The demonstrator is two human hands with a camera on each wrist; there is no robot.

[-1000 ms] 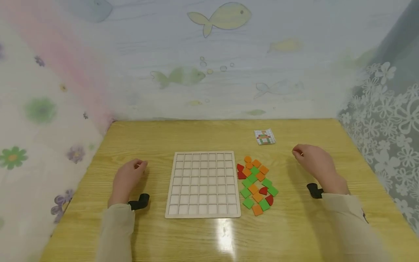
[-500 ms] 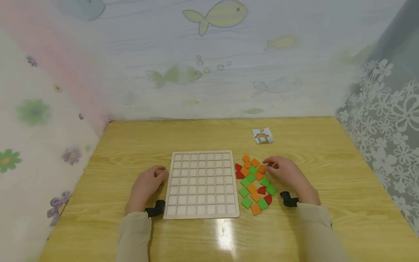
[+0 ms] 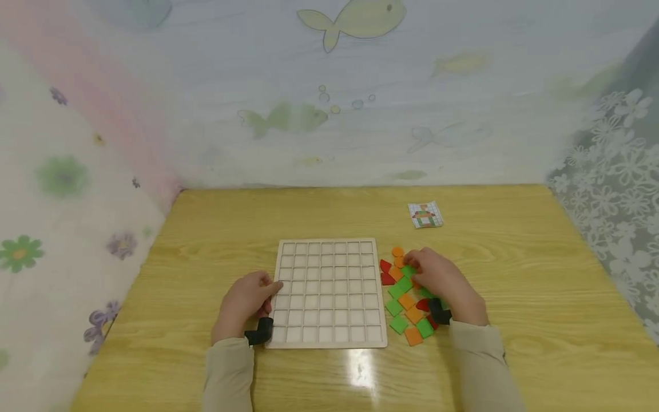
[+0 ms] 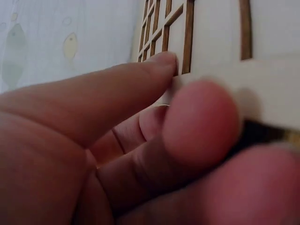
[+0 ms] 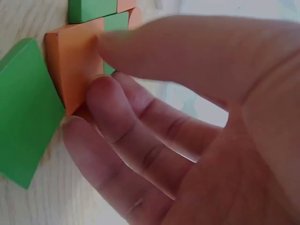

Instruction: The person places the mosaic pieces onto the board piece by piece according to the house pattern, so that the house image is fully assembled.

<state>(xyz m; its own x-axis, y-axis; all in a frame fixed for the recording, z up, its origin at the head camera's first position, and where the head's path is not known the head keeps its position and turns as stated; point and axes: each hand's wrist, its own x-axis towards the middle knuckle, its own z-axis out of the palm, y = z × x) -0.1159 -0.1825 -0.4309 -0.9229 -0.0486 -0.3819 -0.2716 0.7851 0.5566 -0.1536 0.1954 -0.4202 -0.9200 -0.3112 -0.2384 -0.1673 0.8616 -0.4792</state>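
Note:
A pale wooden grid board (image 3: 329, 347) lies on the table with its square cells bare. My left hand (image 3: 248, 300) is at its left edge; the thumb lies on the rim and the curled fingers are at the board's side, gripping it. To the right, a loose cluster holds green square tiles (image 3: 393, 307), orange square tiles (image 3: 413, 336), orange round tiles (image 3: 397, 252) and red quarter-round tiles (image 3: 386, 278). My right hand (image 3: 443, 277) is over the cluster's upper right, thumb and fingers apart. In the right wrist view the thumb touches an orange square tile (image 5: 77, 61), beside a green tile (image 5: 28, 112).
A small picture card (image 3: 425, 214) with a coloured figure on a grid lies at the back of the wooden table (image 3: 329, 212). Behind the table rises a wall (image 3: 206, 114) painted with fish.
My right hand has come left from the bare tabletop onto the tile cluster. My left hand has moved right to the board and taken hold of its left edge.

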